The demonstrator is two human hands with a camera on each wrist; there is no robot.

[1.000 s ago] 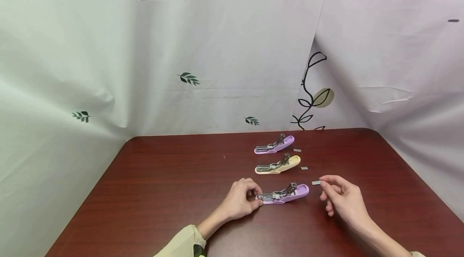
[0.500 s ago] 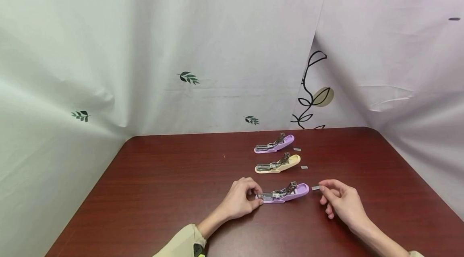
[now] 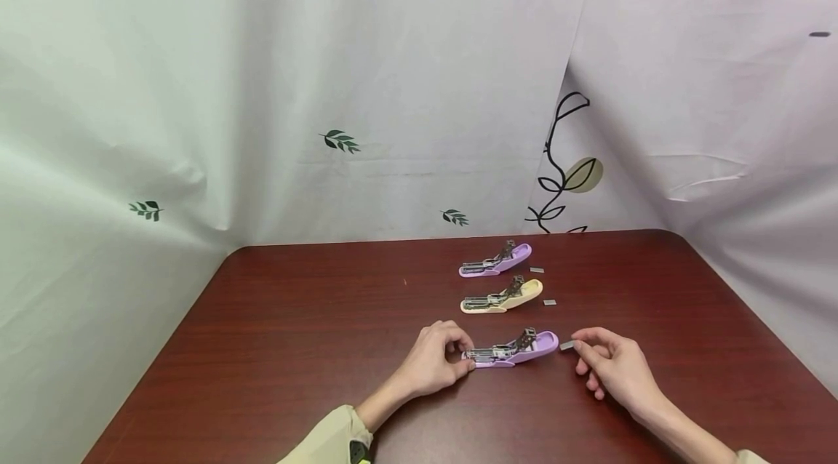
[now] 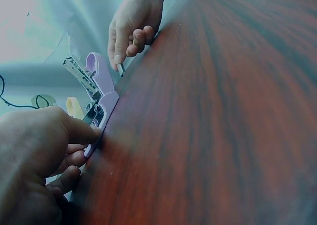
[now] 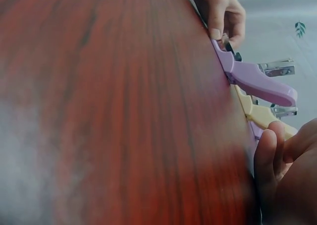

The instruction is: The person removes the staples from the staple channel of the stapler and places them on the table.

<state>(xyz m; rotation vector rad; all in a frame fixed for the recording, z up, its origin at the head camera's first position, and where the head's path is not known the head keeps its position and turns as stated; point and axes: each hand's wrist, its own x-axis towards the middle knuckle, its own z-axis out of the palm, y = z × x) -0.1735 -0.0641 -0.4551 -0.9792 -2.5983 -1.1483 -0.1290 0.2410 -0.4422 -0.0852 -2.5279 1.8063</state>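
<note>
Nearest me on the table lies a purple stapler (image 3: 537,348), folded open with its metal mechanism showing. My left hand (image 3: 432,358) pinches its left end between thumb and fingers; the left wrist view shows the thumb along the stapler's purple body (image 4: 105,108). A short grey strip of staples (image 3: 567,345) sticks out from the thumb and index fingertips of my right hand (image 3: 618,366), just right of the stapler's rounded purple end. In the left wrist view that staple strip (image 4: 121,70) points downward, close over the table. The right wrist view hides the strip.
Behind stand a cream stapler (image 3: 532,292) and another purple stapler (image 3: 520,256), both opened the same way. A staple strip (image 3: 549,302) lies right of the cream one, another staple strip (image 3: 537,270) right of the far one. A white printed cloth (image 3: 406,86) hangs behind the table (image 3: 294,348).
My right hand has come slightly toward me and left with the staple strip, which now tilts and sits nearer the purple stapler's end. The left hand has stayed in place.
</note>
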